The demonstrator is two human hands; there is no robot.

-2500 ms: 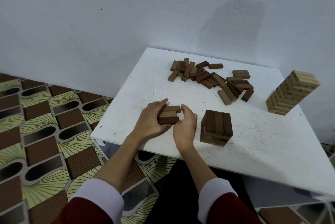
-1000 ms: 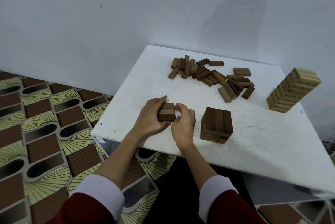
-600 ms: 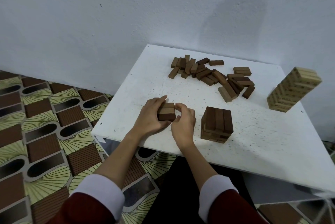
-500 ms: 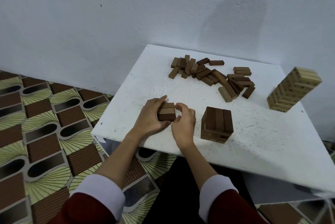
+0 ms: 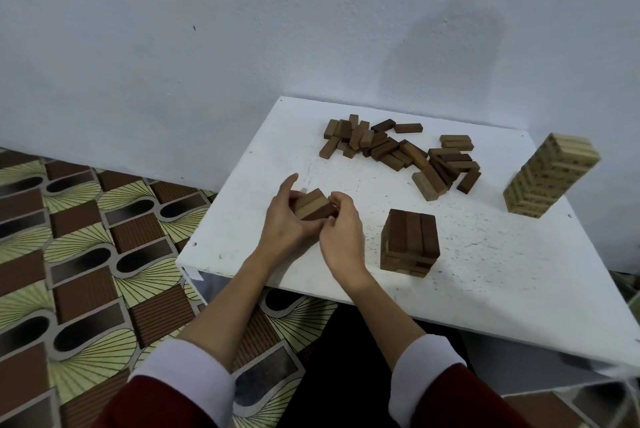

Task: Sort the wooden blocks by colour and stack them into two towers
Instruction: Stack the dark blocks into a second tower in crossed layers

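Gripping brown blocks point(image 5: 314, 207) with both hands

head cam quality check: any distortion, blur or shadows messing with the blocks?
Head view: wide-angle distortion makes the light tower lean at the right edge; left hand and right hand slightly motion-blurred around the held brown blocks; soft even light, faint shadow patch on the wall; no glare on the white table; dark tower sharp.

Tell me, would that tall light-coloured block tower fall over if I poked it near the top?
Probably, yes. The light tower is tall and narrow and made of loose stacked blocks, so a push up high would likely tip it or slide some layers off. The short dark stack looks much steadier. The blocks themselves look stiff and light.
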